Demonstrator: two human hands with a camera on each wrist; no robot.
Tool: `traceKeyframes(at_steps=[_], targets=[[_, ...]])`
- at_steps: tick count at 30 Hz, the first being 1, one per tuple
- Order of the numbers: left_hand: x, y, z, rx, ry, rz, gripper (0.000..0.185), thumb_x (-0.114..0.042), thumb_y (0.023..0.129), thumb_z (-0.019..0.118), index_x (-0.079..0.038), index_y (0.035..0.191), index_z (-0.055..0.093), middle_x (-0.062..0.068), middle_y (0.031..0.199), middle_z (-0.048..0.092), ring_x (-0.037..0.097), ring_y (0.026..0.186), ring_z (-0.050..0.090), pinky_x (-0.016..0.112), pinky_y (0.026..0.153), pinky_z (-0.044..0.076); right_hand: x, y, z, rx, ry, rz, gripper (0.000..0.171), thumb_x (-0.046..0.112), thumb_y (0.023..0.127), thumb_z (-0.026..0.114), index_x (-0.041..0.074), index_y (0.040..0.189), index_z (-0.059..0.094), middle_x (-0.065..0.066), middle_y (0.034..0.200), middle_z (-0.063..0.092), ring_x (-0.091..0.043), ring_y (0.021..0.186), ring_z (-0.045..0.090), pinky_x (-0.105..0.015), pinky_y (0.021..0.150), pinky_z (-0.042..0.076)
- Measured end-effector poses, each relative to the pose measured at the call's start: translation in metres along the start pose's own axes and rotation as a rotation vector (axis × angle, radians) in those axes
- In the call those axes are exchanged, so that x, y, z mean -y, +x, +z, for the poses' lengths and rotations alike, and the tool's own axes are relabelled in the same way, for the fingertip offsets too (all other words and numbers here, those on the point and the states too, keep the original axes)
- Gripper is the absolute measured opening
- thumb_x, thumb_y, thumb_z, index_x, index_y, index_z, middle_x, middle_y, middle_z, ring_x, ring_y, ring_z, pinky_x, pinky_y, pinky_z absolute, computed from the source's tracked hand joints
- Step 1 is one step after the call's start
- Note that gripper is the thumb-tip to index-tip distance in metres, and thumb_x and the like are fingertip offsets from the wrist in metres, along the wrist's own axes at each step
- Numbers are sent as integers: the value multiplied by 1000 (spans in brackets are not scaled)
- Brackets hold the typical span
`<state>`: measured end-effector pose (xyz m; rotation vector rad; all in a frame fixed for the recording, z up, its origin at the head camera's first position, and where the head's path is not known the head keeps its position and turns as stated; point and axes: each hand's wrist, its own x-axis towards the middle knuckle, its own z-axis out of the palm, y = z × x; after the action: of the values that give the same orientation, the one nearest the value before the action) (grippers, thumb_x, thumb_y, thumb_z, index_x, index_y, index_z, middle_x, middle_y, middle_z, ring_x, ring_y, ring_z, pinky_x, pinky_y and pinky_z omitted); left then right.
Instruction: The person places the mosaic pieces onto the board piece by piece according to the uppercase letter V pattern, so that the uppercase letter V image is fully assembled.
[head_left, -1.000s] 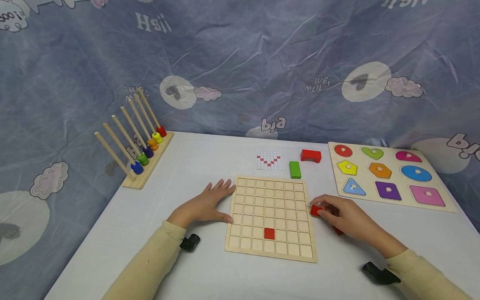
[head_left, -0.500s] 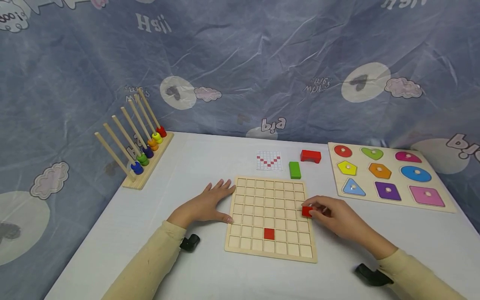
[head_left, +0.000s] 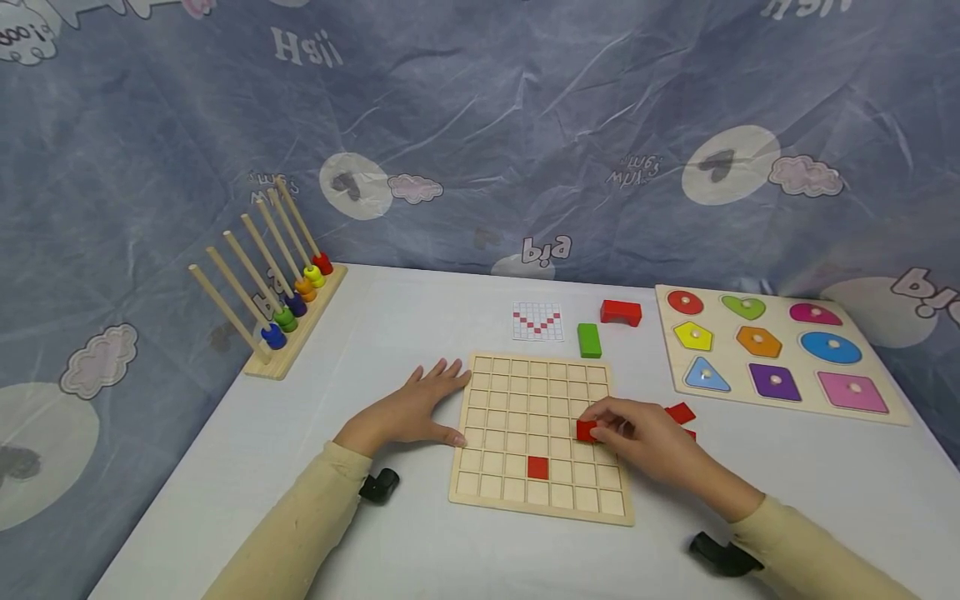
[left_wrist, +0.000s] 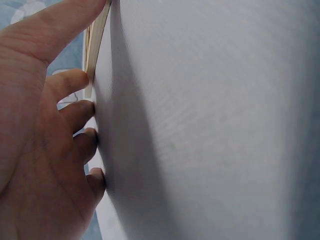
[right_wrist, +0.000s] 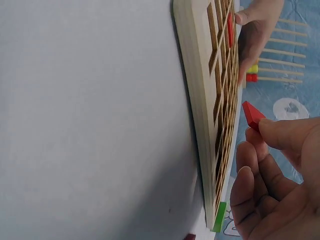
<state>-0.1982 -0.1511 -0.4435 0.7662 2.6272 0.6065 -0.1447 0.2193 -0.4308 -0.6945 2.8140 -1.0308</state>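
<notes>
A wooden grid board (head_left: 495,495) lies on the white table, with one red square tile (head_left: 537,467) set in a cell near its front. My right hand (head_left: 637,433) pinches another red square tile (head_left: 586,430) between thumb and fingers, over the right part of the board. In the right wrist view that held tile (right_wrist: 253,115) tilts above the grid. My left hand (head_left: 412,410) lies spread at the board's left edge, thumb and forefinger touching the frame. Loose red tiles (head_left: 681,412) lie on the table behind my right hand, partly hidden by it.
Behind the board are a small printed pattern card (head_left: 537,322), a green block (head_left: 589,340) and a red arch block (head_left: 621,312). A shape puzzle board (head_left: 806,398) lies at the right. At the left stands a peg rack (head_left: 300,348) with coloured beads.
My right hand has carried the red tile leftward from beside the board to over its right columns, uncovering loose red tiles. The left hand stays where it was.
</notes>
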Motion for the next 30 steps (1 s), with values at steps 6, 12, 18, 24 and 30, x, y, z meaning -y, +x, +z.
traceKeyframes(at_steps=[6,12,18,24,30], targets=[[0,0,0,-5,-7,5,108,-53,78,84,-13,162,28,8,169,13,28,157,4,53,125,1,8,6,9,23,36,2,20,13,91,77,26,106,74,16,87,67,-7,77,58,-22,68,51],[1,0,0,-9,-12,12,108,-53,78,84,-13,162,28,8,169,13,29,157,4,54,125,1,19,11,18,44,61,-8,19,14,92,76,27,107,74,16,87,66,-8,78,57,-22,67,51],[2,0,1,-17,-15,16,108,-53,78,84,-13,162,29,8,169,14,28,157,5,53,125,1,30,17,28,64,89,-7,16,15,93,75,25,106,74,14,86,66,-9,77,58,-22,67,52],[1,-1,0,-16,-16,12,107,-52,78,84,-14,162,29,8,169,14,27,157,5,53,125,1,38,23,39,69,94,-19,15,16,93,76,26,105,74,15,84,65,-7,77,59,-22,69,52],[0,0,1,-16,-16,3,107,-53,78,84,-14,162,30,8,169,14,27,157,5,52,125,1,43,28,48,61,87,-31,15,15,94,75,25,105,75,17,84,66,-5,76,59,-22,68,53]])
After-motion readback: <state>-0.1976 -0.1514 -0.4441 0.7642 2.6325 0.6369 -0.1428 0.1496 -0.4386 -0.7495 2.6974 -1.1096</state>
